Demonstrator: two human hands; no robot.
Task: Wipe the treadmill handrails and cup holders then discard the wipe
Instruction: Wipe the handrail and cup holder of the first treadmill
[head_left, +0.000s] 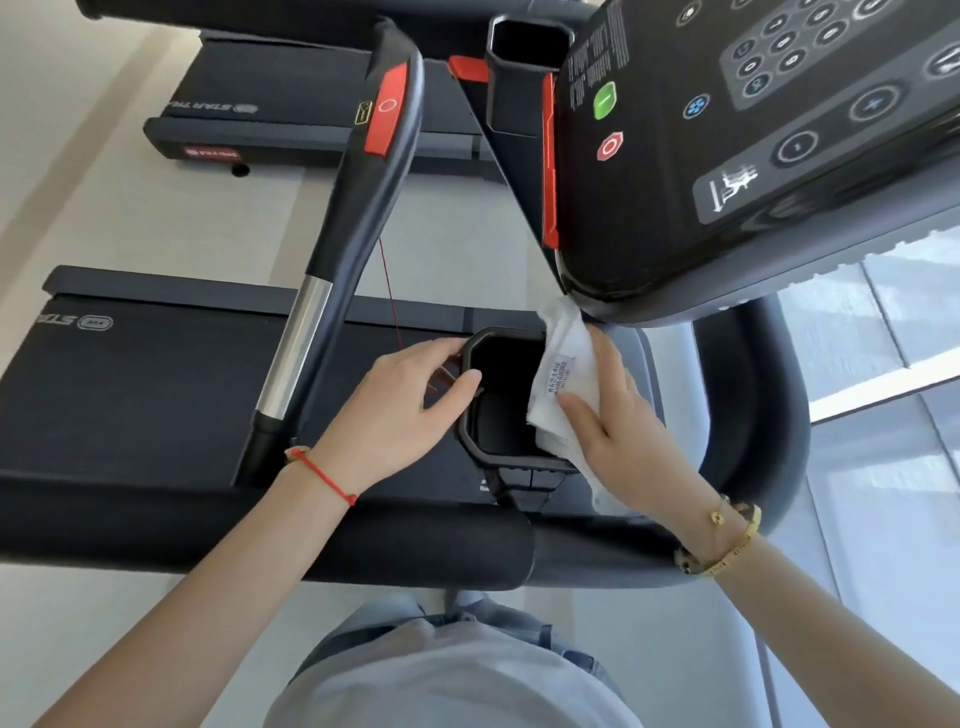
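The black plastic cup holder with angled corners is held at its left rim by the left hand, the thumb curled over the edge. A folded white cloth wipe with a small label is pinched by the right hand, thumb on top, and is pressed against the holder's right rim, just under the black console.

Bright daylight, wide-angle view with bent edges

Light floods from the window at right, glaring off the console; shadows stay soft, edges curve, and focus is slightly soft throughout.
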